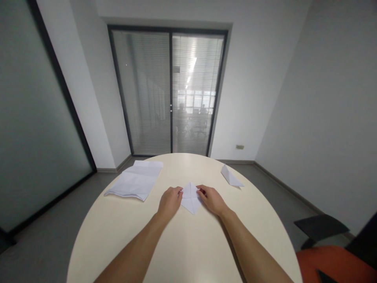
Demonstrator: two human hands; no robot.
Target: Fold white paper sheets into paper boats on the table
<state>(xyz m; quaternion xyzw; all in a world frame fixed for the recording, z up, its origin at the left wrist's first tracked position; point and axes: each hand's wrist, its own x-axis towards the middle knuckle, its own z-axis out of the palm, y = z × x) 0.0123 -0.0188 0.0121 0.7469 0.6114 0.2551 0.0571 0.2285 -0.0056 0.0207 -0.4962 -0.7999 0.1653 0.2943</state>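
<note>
A small white sheet of folded paper (pixel 191 199), kite-shaped with creases crossing near its middle, is between my two hands over the middle of the table. My left hand (pixel 171 202) pinches its left corner between thumb and fingers. On the opposite side, my right hand (pixel 212 199) grips the right corner in the same way. One point of the paper faces away from me and the other toward me. The fingertips partly cover both side corners.
The round cream table (pixel 188 251) carries a stack of white paper (pixel 137 179) at the left. Another folded paper piece (pixel 231 177) lies at the right. An orange chair (pixel 330 263) with a black armrest (pixel 321 227) stands at the lower right. Glass doors (pixel 169 92) are beyond.
</note>
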